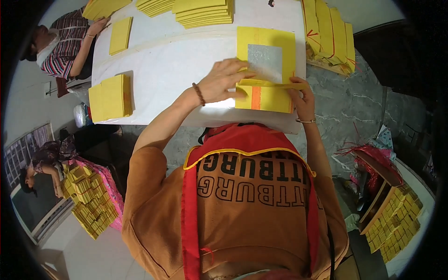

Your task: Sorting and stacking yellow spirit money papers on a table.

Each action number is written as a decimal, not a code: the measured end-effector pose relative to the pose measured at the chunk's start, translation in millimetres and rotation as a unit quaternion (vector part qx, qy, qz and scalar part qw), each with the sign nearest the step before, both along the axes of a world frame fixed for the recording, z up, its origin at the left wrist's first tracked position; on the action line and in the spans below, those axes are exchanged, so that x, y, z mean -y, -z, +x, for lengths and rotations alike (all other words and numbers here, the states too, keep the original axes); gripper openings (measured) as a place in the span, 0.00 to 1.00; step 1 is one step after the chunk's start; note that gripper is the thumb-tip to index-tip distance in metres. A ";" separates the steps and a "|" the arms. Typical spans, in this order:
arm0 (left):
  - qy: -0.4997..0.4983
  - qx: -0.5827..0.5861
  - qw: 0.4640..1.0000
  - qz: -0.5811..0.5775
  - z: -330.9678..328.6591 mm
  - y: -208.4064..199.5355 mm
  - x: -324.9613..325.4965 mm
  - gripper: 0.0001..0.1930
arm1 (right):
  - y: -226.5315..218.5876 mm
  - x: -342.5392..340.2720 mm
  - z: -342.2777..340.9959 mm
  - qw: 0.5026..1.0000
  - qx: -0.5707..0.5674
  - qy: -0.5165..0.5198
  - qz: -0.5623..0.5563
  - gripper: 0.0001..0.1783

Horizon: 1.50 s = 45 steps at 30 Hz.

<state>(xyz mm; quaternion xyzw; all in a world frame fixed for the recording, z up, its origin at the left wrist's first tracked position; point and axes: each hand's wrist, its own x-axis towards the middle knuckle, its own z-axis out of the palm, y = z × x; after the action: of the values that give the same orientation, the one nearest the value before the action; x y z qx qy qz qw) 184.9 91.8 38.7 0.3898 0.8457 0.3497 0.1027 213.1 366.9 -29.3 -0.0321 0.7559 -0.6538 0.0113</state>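
I have the yellow paper sheet [288, 60] near the right end of the surface [177, 56], lying close to its near edge, with a silver foil patch [265, 56] on the far part and an orange stripe [255, 99] crossing the near part. A raised fold [275, 86] runs from left to right between the two. On my feed the right hand [304, 103] pinches that fold at its right end, thumb and fingers closed about the paper. The left hand [223, 84] reaches in from the other side, its fingers parted around the fold's left end and slightly blurred; I cannot tell whether they grip it or only lie against it. I also cannot tell whether there is one layer under them or several. I judge the paper light and limp, quick to crease and easy to drag askew, with little weight to hold it flat. The foil looks thin, and I would expect it to scuff or wrinkle under rubbing fingertips, so I would take hold by the plain yellow margins or the two ends of the fold, lightly and evenly. At the near left corner I see a folded yellow stack [109, 99], and a thin yellow packet [120, 36] lies toward the far left corner, where a co-worker [65, 42] is by the left edge. A fanned yellow stack [204, 13] sits at the far edge, and red-tied yellow bundles [326, 35] stand just past the right edge.
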 end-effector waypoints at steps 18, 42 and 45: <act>-0.259 0.254 0.931 0.049 40.5 28.5 -4.1 0.11 | -31.3 16.0 14.0 0.998 0.061 0.013 0.029 0.21; -0.069 -0.200 0.977 -0.028 39.6 14.0 -47.1 0.32 | -27.5 26.3 3.8 0.990 0.113 0.044 0.067 0.24; -0.030 -0.112 0.986 -0.119 46.9 11.9 -50.8 0.35 | -22.8 24.4 5.3 0.990 0.100 0.050 0.080 0.24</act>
<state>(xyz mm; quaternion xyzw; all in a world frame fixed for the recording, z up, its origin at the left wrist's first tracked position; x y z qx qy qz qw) 231.7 142.7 26.8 0.3856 0.8988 0.2040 0.0426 218.4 342.6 -6.4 0.0726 0.8017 -0.5906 0.0567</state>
